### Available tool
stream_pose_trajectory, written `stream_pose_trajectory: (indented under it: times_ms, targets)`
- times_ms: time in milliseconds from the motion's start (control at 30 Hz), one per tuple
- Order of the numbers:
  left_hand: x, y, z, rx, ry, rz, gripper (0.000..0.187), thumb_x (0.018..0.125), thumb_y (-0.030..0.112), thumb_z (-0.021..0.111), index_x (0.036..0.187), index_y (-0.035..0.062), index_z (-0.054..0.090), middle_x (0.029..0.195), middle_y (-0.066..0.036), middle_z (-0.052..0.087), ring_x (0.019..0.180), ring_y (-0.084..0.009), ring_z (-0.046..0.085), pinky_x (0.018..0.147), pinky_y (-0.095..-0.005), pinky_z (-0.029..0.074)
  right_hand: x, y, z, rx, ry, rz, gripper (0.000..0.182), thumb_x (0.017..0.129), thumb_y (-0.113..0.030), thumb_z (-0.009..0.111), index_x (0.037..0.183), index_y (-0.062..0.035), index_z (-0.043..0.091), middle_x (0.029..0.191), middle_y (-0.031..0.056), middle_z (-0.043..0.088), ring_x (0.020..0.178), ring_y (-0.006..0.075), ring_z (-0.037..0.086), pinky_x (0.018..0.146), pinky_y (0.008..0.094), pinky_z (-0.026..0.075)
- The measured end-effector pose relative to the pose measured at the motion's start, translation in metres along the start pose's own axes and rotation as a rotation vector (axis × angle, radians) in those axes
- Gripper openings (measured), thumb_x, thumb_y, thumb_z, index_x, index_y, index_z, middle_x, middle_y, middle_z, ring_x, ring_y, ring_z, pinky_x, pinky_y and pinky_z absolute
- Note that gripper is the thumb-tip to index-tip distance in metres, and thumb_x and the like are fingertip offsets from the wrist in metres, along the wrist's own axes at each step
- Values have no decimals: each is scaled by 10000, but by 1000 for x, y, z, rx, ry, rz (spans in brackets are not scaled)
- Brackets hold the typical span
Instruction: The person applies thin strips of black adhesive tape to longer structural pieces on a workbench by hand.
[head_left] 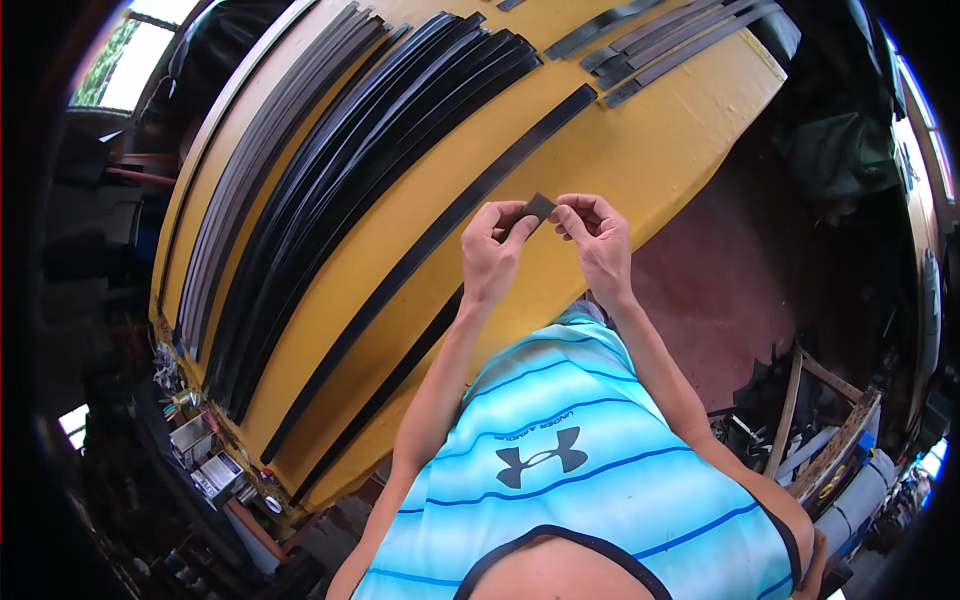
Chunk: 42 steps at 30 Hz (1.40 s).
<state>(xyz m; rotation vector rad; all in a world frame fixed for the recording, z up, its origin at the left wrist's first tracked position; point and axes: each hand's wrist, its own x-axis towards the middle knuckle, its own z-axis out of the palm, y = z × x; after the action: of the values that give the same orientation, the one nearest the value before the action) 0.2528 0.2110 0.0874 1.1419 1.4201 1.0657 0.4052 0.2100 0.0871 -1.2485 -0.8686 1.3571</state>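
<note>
Above the yellow table, my left hand (pixel 492 256) pinches the end of a dark, leather-like strip (pixel 540 206) between thumb and fingers. The fingertips of my right hand (pixel 602 248) are pinched together at the right edge of that end; whether they grip it is hard to tell. Behind my left forearm, a black strip (pixel 405 362) runs down to the table's lower left edge and seems to be the same piece. Left of my hands, another long dark strip (pixel 430 245) lies flat by itself.
The yellow table (pixel 660 165) carries a thick row of black strips (pixel 345 170), a bundle of greyish-brown strips (pixel 265 150) and shorter strips (pixel 680 45) at the far end. Small boxes (pixel 215 472) stand by its lower left edge. A wooden frame (pixel 835 440) is at right.
</note>
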Motion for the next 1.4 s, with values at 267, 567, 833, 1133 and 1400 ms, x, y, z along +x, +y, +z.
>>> stream_pose_trajectory:
  times_ms: [267, 567, 833, 1133, 1400]
  targets:
    - [-3, -3, 4, 27, 25, 65, 157, 882, 76, 732, 1016, -2, 706, 939, -66, 700, 814, -158, 665, 713, -281, 499, -3, -1, -11, -360, 1, -253, 134, 929, -100, 697, 1025, -8, 689, 867, 46, 713, 760, 92, 617, 710, 243, 500]
    - [-5, 0, 3, 206, 29, 217, 170, 887, 39, 722, 1050, -8, 707, 927, -62, 708, 776, -112, 652, 700, -246, 514, 4, -6, -14, -430, -69, -319, 95, 921, -89, 671, 966, -7, 682, 813, 42, 704, 700, 103, 615, 678, 247, 505]
    - [-7, -2, 4, 122, 46, 145, 167, 896, 49, 715, 1053, -5, 710, 947, -63, 711, 791, -119, 649, 729, -248, 517, -2, -5, -6, -293, 5, -116, 133, 956, -145, 655, 976, -16, 681, 850, 41, 717, 711, 82, 611, 634, 239, 497]
    - [-4, 0, -3, 5, 81, 50, 187, 921, 68, 707, 1092, -5, 690, 958, -48, 710, 806, -80, 629, 734, -212, 509, -2, -6, -3, -165, 10, -100, 147, 973, -146, 647, 1026, -13, 680, 891, 45, 726, 726, 74, 610, 609, 216, 498]
    - [-7, -7, 0, 43, 69, 131, 176, 917, 49, 707, 1086, 5, 698, 953, -44, 712, 812, -84, 638, 730, -215, 509, 2, -4, -6, -297, -78, -150, 153, 972, -145, 665, 1069, -26, 662, 907, 25, 711, 727, 60, 600, 632, 210, 498]
